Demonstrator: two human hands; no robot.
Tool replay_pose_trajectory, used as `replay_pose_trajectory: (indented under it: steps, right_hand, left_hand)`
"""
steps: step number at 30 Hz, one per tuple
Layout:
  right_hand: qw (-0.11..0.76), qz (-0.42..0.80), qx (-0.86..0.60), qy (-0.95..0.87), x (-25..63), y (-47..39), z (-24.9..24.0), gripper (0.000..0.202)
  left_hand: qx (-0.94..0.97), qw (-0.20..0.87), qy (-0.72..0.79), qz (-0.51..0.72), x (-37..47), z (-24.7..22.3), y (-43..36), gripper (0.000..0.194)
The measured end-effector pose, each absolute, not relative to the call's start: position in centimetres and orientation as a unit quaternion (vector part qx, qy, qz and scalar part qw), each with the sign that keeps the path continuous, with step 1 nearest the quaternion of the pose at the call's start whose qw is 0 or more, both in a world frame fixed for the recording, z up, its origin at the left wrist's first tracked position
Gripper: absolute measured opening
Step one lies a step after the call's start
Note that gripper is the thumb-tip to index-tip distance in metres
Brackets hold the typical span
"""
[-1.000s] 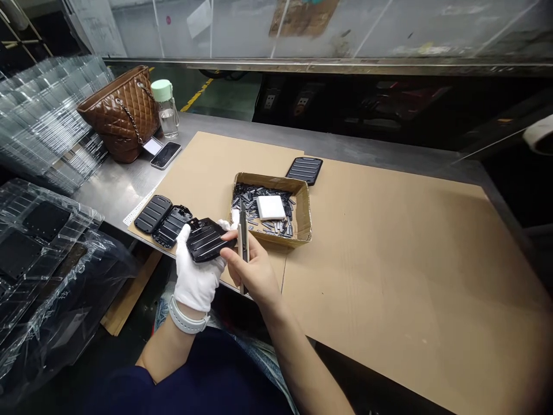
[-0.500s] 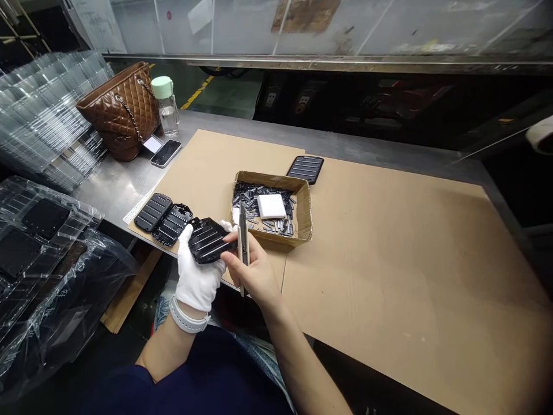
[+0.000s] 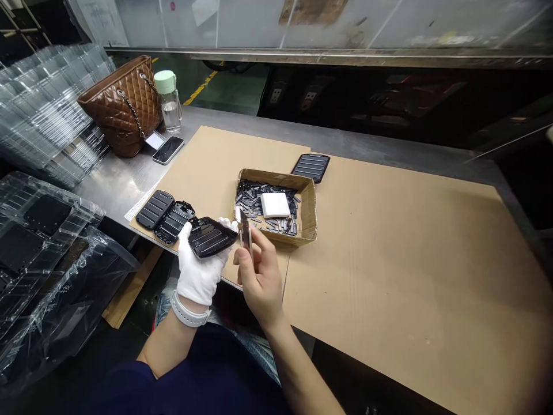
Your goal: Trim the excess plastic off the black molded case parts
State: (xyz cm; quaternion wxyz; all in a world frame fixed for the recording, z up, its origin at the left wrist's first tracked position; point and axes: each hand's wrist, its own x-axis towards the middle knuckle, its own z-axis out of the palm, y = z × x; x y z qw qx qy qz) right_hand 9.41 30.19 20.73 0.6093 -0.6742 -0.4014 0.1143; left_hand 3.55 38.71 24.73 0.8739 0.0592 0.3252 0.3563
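My left hand, in a white glove, is closed around a black ribbed plastic part above the front edge of the table. My bare right hand grips a slim tool, dark with a pale edge, held upright just right of that part. The tool's exact kind cannot be made out. Behind my hands stands a cardboard box holding many small dark pieces and a white block. Two joined ribbed black parts lie left of my left hand.
Another black ribbed part lies behind the box on the cardboard sheet. At the back left are a brown bag, a bottle and a phone. Clear plastic trays stand at the far left.
My right hand has drawn back slightly to the right, and its fingers no longer touch the black part. The tool has turned a little. The black part in my left hand is tilted differently.
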Motion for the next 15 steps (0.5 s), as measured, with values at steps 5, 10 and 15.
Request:
replay_pose_trajectory:
  steps: [5, 10, 15]
  right_hand:
    - [0.589, 0.051, -0.677, -0.439, 8.9, 30.1, 20.2, 0.05]
    - [0.561, -0.002, -0.673, -0.482, 8.4, 30.5, 20.6, 0.053]
    - [0.507, -0.018, -0.68, -0.529, 7.8, 30.4, 21.3, 0.046]
  left_hand:
    - [0.128, 0.815, 0.366, 0.43, 3.4, 24.7, 37.9, 0.02]
    - [0.135, 0.795, 0.359, 0.471, 3.3, 24.1, 37.6, 0.014]
    - [0.068, 0.847, 0.329, 0.413, 3.5, 23.6, 38.7, 0.027]
